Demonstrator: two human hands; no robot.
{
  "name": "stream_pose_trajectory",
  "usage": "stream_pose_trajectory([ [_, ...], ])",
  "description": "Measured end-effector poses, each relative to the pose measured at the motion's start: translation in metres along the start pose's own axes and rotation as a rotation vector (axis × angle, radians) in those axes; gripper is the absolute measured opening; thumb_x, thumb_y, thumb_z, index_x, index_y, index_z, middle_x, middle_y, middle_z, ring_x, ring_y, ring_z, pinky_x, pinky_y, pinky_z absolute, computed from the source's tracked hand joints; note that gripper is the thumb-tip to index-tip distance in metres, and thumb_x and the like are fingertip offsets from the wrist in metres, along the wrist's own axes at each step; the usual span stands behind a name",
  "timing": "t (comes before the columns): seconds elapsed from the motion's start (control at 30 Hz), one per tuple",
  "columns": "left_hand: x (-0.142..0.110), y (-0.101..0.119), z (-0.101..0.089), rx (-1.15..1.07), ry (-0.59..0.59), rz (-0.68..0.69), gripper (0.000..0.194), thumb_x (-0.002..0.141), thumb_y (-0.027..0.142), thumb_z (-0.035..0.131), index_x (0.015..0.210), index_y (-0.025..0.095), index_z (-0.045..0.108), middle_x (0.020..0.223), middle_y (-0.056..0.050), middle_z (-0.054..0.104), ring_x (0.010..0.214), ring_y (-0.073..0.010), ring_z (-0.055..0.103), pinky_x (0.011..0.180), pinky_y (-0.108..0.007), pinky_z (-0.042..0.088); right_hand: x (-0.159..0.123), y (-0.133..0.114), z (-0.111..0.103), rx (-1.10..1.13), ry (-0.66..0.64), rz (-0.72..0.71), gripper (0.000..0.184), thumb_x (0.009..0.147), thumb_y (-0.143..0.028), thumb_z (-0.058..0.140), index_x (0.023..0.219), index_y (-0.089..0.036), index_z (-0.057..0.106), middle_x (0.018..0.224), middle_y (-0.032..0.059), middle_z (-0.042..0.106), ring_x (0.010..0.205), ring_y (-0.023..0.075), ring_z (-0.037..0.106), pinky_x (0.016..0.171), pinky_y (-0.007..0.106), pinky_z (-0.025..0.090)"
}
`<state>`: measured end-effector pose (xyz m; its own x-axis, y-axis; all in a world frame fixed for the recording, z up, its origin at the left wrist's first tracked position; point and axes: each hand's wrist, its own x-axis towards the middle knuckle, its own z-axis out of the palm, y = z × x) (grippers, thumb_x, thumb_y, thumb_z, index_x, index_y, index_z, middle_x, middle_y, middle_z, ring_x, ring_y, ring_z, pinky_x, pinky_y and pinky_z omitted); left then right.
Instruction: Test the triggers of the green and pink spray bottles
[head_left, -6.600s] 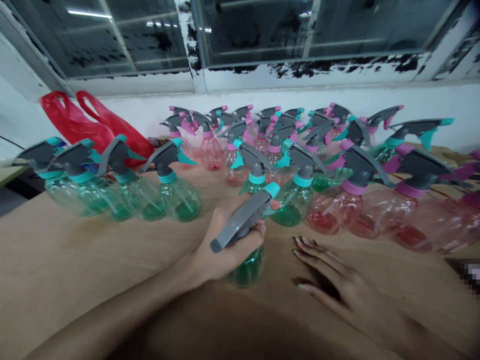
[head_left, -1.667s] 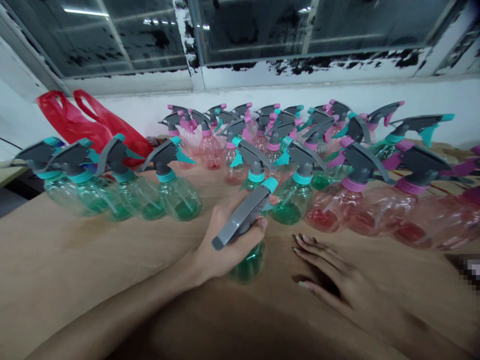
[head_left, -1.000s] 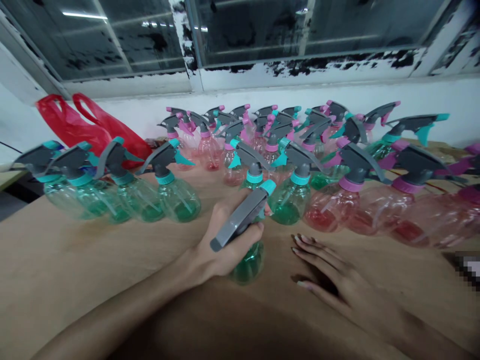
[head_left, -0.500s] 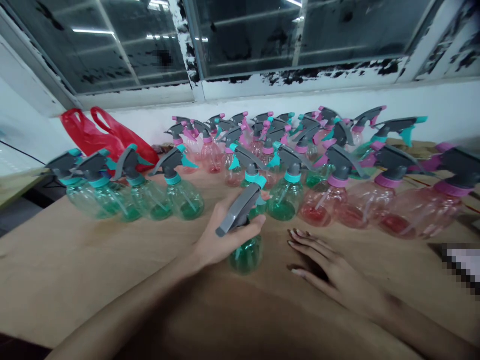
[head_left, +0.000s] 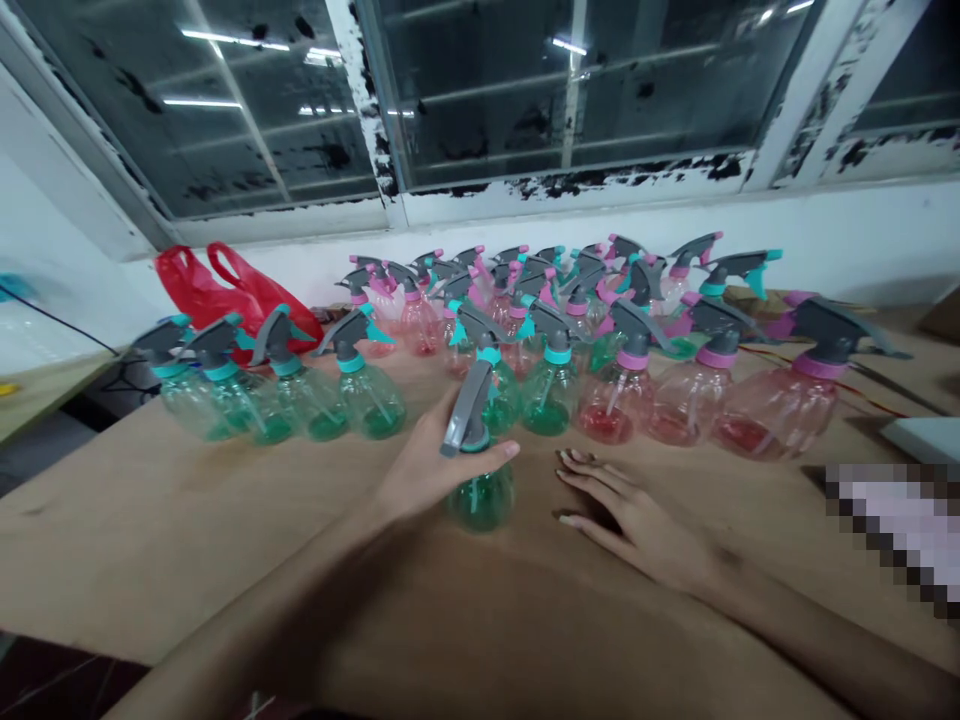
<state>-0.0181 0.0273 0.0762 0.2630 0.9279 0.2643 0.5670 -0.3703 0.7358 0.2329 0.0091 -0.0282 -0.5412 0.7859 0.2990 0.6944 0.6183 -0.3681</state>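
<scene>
My left hand (head_left: pixel 427 465) is wrapped round a green spray bottle (head_left: pixel 482 498) from the left, its thumb lying across the shoulder just below the grey sprayer head. The bottle stands upright at the table's middle, with clear green plastic and a teal collar. Behind the sprayer head, the other fingers are mostly hidden. To the right of the bottle, my right hand (head_left: pixel 637 520) lies palm down on the wooden table (head_left: pixel 300 560), fingers stretched out and holding nothing. Just beyond my hands, another green spray bottle (head_left: pixel 555 400) stands beside a pink spray bottle (head_left: pixel 607 410).
Several green bottles (head_left: pixel 371 405) line the left, and more pink bottles (head_left: pixel 772 415) the right. A crowd of mixed sprayers fills the back by the wall. A red plastic bag (head_left: pixel 247 295) sits at the back left. A blurred-out flat object (head_left: pixel 900 520) lies at the right.
The view has shifted slightly. The held bottle's sprayer head has turned to point more straight away from me, and the fingers seen near its trigger are now hidden. My right hand stays on the table.
</scene>
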Motion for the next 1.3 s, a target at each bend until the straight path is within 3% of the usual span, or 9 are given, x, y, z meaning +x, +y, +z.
stream_pose_trajectory([
  [0.37, -0.03, -0.012, 0.0, 0.055, 0.028, -0.033, 0.05, 0.079, 0.046, 0.067, 0.117, 0.019, 0.05, 0.114, -0.009, 0.063, 0.11, -0.0304, 0.058, 0.095, -0.047, 0.044, 0.0, 0.003, 0.0, -0.092, 0.004, -0.036, 0.048, 0.093, -0.048, 0.043, 0.129, -0.017, 0.051, 0.138, 0.0101, 0.052, 0.13, 0.0248, 0.044, 0.106, 0.048, 0.039],
  [0.6, -0.042, -0.028, -0.028, 0.367, 0.163, 0.1, 0.042, 0.075, 0.054, 0.066, 0.106, 0.025, 0.062, 0.109, -0.005, 0.059, 0.097, -0.0314, 0.058, 0.084, -0.043, 0.048, 0.016, -0.009, -0.014, -0.169, -0.008, -0.036, 0.045, 0.091, -0.048, 0.044, 0.124, -0.018, 0.055, 0.125, 0.0109, 0.063, 0.113, 0.0283, 0.059, 0.093, 0.047, 0.051],
  [0.77, -0.026, -0.052, -0.048, 0.457, 0.25, 0.055, 0.04, 0.082, 0.054, 0.059, 0.102, 0.019, 0.06, 0.095, -0.008, 0.061, 0.088, -0.0272, 0.061, 0.075, -0.038, 0.05, 0.058, -0.036, -0.036, -0.213, 0.084, 0.046, 0.041, 0.093, -0.046, 0.041, 0.117, -0.018, 0.059, 0.107, 0.011, 0.07, 0.085, 0.031, 0.069, 0.07, 0.047, 0.056],
  [0.87, -0.011, -0.062, -0.052, 0.476, 0.27, 0.058, 0.04, 0.082, 0.051, 0.062, 0.106, 0.02, 0.056, 0.098, -0.007, 0.064, 0.09, -0.0261, 0.063, 0.076, -0.036, 0.05, 0.089, -0.047, -0.042, -0.218, 0.177, 0.121, 0.042, 0.092, -0.045, 0.041, 0.118, -0.016, 0.057, 0.109, 0.0134, 0.068, 0.086, 0.0324, 0.068, 0.072, 0.048, 0.054],
  [1.1, 0.013, -0.071, -0.052, 0.511, 0.305, 0.067, 0.038, 0.082, 0.046, 0.063, 0.106, 0.019, 0.053, 0.1, -0.009, 0.067, 0.091, -0.028, 0.067, 0.078, -0.04, 0.052, 0.131, -0.059, -0.031, -0.186, 0.267, 0.267, 0.063, 0.086, -0.051, 0.05, 0.132, -0.008, 0.043, 0.116, 0.0225, 0.063, 0.088, 0.0372, 0.067, 0.068, 0.048, 0.052],
  [1.3, 0.023, -0.073, -0.05, 0.538, 0.324, 0.063, 0.04, 0.084, 0.044, 0.063, 0.109, 0.015, 0.051, 0.101, -0.012, 0.067, 0.097, -0.031, 0.065, 0.083, -0.044, 0.051, 0.147, -0.056, -0.02, -0.131, 0.223, 0.331, 0.075, 0.083, -0.057, 0.05, 0.131, -0.001, 0.041, 0.088, 0.0204, 0.069, 0.074, 0.0351, 0.067, 0.061, 0.044, 0.05],
])
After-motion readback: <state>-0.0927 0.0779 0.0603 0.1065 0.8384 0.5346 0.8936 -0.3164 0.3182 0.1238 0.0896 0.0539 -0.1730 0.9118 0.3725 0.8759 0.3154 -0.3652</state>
